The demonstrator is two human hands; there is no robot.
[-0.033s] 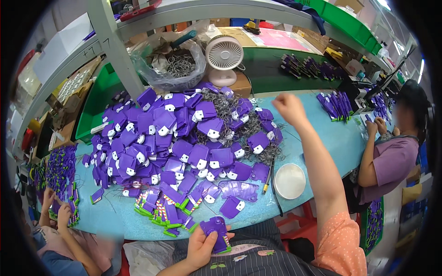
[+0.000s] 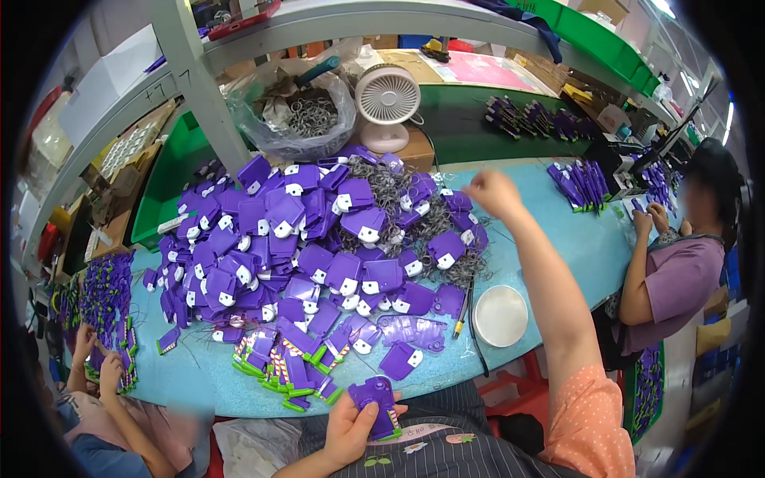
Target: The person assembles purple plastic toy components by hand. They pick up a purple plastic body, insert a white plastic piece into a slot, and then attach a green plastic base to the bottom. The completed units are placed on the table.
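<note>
Low in front of my body, my left hand (image 2: 351, 422) grips a purple plastic casing (image 2: 372, 393) with a green edge and a red-and-white striped strip. My right hand (image 2: 492, 193) is raised at the far right of the pile, its fingers pinched; anything between them is too small to make out. Beneath and left of it lies a tangle of thin grey wires (image 2: 476, 267) mixed with purple pieces. The large heap of purple casings with white corners (image 2: 285, 209) covers the table's middle. Nearer me are casings with green edges and striped strips (image 2: 279, 366).
A round white lid or dish (image 2: 500, 315) lies beside a dark cable on the blue table (image 2: 550, 239). Behind the heap stand a fan (image 2: 388, 95) and a plastic bag of metal rings (image 2: 311, 111). Co-workers sit left and right (image 2: 677, 279). A grey post (image 2: 209, 88) rises at the back.
My right hand has shifted slightly left and down, closer to the wires and purple pieces. The left hand holds the casing in about the same place.
</note>
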